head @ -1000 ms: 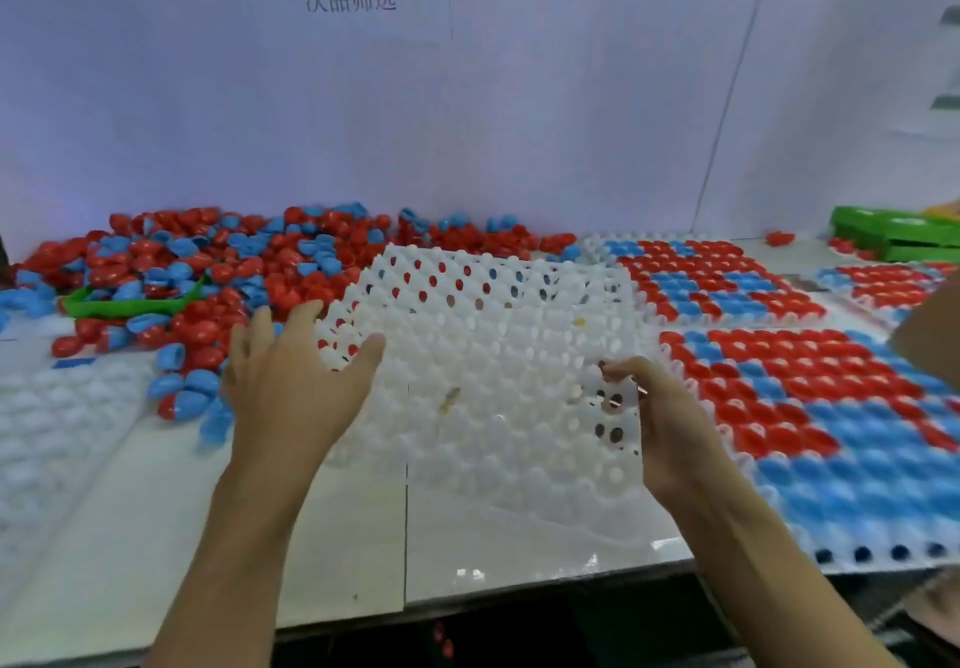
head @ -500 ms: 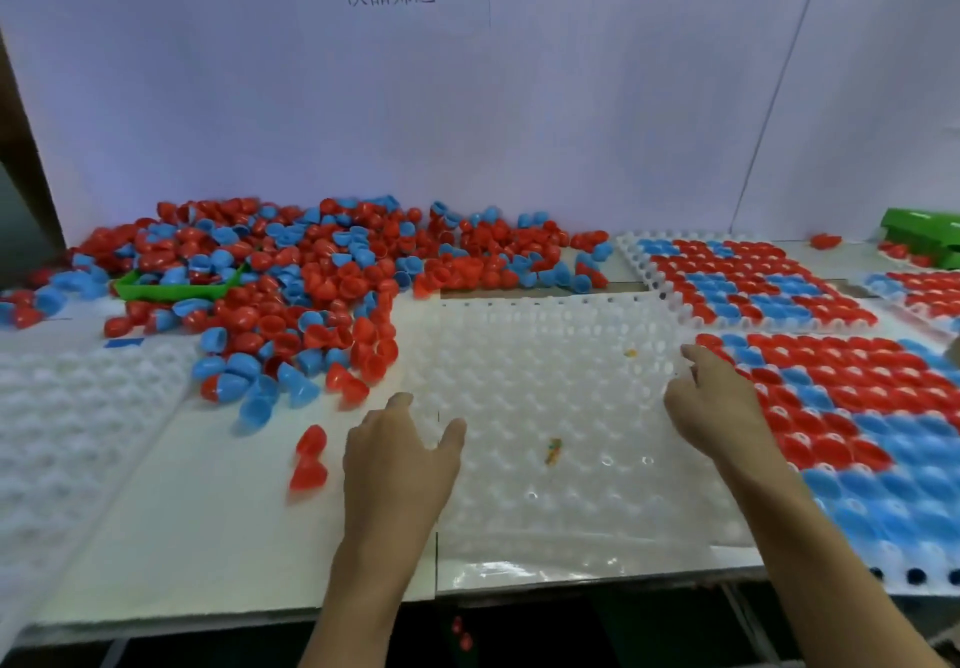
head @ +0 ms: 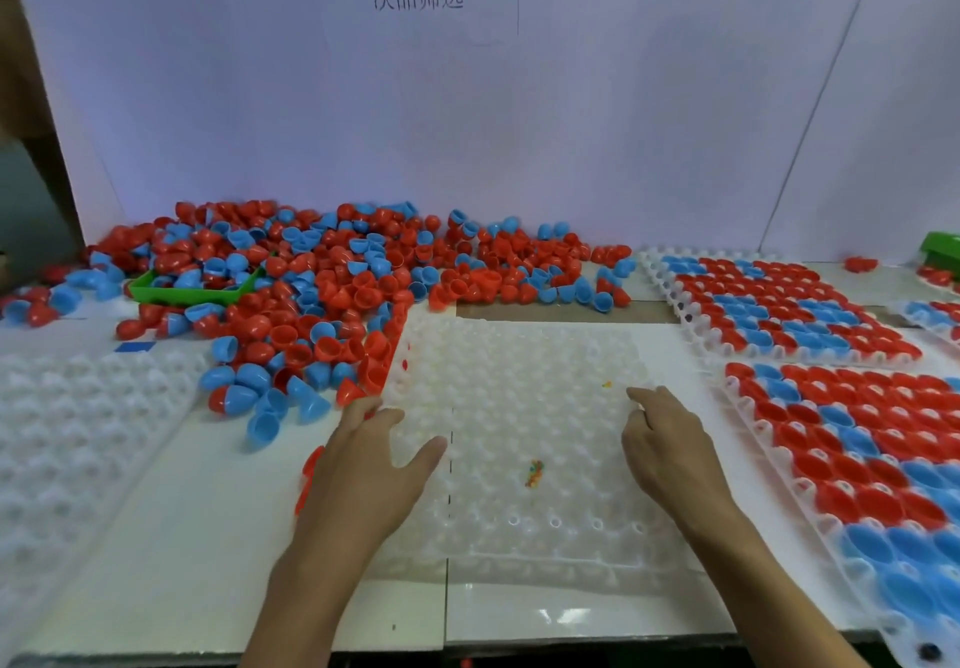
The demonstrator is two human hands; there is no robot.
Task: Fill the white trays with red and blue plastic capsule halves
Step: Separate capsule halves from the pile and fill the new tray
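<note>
An empty white tray (head: 519, 407) with rows of round pockets lies flat on the table in front of me. My left hand (head: 363, 475) rests on its left edge with fingers spread and fairly straight. My right hand (head: 667, 454) rests on its right part, fingers loosely bent, holding nothing. A big heap of loose red and blue capsule halves (head: 322, 288) lies behind and to the left, touching the tray's far left corner. A small orange speck (head: 534, 473) sits in the tray.
Two filled trays lie to the right, one far (head: 779, 304) and one near (head: 883, 465). Another empty white tray (head: 67, 433) lies at the left. A green bin (head: 192, 291) sits in the heap. The table's front edge is just below my wrists.
The empty tray, tilted up in both hands a second ago, now lies flat. Since then it has slid left against the heap, and both hands rest on it.
</note>
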